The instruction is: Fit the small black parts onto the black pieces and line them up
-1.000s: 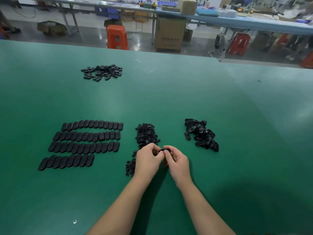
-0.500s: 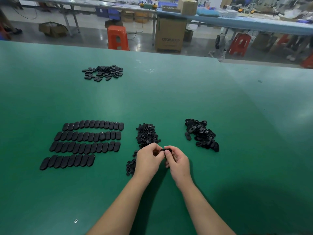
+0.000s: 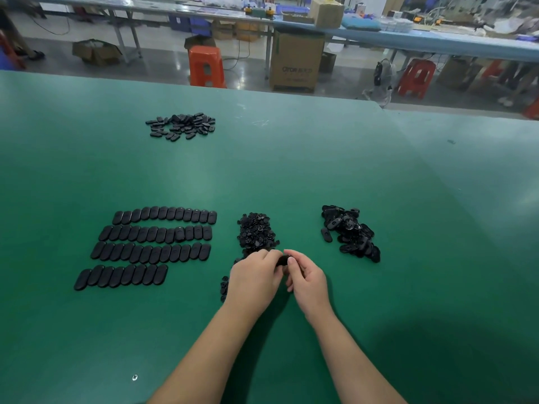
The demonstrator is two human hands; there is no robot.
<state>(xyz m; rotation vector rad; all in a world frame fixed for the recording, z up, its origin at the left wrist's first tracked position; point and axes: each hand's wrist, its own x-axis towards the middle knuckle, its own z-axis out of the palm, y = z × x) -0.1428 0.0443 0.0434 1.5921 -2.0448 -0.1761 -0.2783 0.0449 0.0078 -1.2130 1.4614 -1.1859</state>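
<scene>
Black piece [image 3: 282,260] pinched between both hands' fingers [image 3: 291,261].

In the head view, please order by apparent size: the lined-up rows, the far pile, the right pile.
1. lined-up rows, clearly largest.
2. right pile.
3. far pile, though it lies farther from the camera, so its true size is unsure.

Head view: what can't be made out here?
- Black oval piece pinched between left hand and right hand: fingers cover most of it, so whether a small part is seated is unclear.
- Heap of small black parts: near end hidden behind the left hand; single shapes too small.
- Forearms cut off by the bottom edge.
</scene>
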